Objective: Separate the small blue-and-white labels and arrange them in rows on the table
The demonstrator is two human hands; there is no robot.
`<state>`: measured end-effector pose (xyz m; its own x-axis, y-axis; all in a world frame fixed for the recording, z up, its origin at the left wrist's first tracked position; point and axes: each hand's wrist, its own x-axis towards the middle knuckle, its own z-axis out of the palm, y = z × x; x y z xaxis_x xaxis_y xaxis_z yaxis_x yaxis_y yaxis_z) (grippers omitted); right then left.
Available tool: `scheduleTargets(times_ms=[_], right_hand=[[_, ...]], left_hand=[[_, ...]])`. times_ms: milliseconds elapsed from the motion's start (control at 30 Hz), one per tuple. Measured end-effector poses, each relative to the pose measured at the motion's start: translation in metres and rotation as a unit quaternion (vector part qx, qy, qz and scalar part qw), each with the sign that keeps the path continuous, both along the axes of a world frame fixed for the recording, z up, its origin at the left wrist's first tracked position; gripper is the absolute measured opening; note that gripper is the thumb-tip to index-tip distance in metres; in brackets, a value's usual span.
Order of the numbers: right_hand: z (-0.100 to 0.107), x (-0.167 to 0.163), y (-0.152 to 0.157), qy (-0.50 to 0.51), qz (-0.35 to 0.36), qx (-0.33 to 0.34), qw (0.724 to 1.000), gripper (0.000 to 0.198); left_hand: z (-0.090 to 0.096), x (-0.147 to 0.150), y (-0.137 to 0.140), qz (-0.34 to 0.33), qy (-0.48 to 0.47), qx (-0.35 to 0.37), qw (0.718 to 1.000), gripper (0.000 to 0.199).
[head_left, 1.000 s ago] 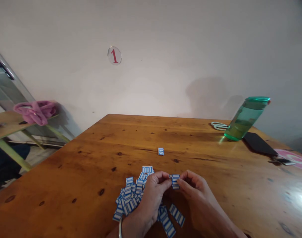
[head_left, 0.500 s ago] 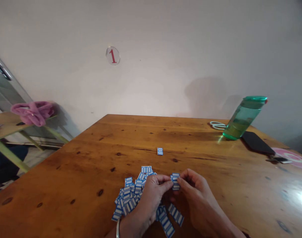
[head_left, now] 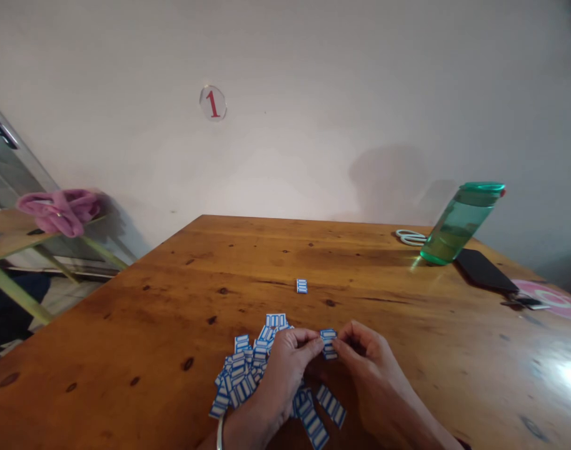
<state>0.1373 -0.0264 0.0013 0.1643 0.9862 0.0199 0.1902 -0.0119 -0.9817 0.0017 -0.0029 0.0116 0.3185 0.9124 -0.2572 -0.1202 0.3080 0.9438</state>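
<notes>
Between my two hands is a small blue-and-white label strip (head_left: 328, 345), seemingly more than one layer thick. My left hand (head_left: 288, 362) pinches its left edge between thumb and fingertips. Its right edge is pinched by my right hand (head_left: 367, 362). A loose pile of similar label strips (head_left: 241, 375) lies to the left, partly hidden behind my left hand and wrist. Several more strips (head_left: 313, 425) lie below my hands. Farther up the table rests a small neat stack of labels (head_left: 302, 286), apart from the pile.
On the wooden table (head_left: 182, 281), a green bottle (head_left: 461, 225) stands at the right beside a black phone-like slab (head_left: 486, 270), a white cable (head_left: 411, 237) and a pink round mat (head_left: 560, 300). A pink cloth (head_left: 60, 211) lies on a side table at left.
Both hands keep their pinch on the label strip, which has tilted slightly, and its layers look a little shifted. The view has moved a touch; the pile and the stack stay put.
</notes>
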Motion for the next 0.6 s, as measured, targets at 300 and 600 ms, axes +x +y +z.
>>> scheduleTargets(times_ms=[300, 600], right_hand=[[-0.0024, -0.001, 0.0014, -0.003, -0.007, 0.016, 1.0, 0.022], [-0.0031, 0.0004, 0.0019, -0.019, 0.0, 0.015, 1.0, 0.022]], left_hand=[[-0.0069, -0.0009, 0.0036, -0.018, 0.017, 0.024, 0.999, 0.024], [-0.0033, 0.0003, 0.0022, -0.021, 0.012, 0.016, 1.0, 0.024]])
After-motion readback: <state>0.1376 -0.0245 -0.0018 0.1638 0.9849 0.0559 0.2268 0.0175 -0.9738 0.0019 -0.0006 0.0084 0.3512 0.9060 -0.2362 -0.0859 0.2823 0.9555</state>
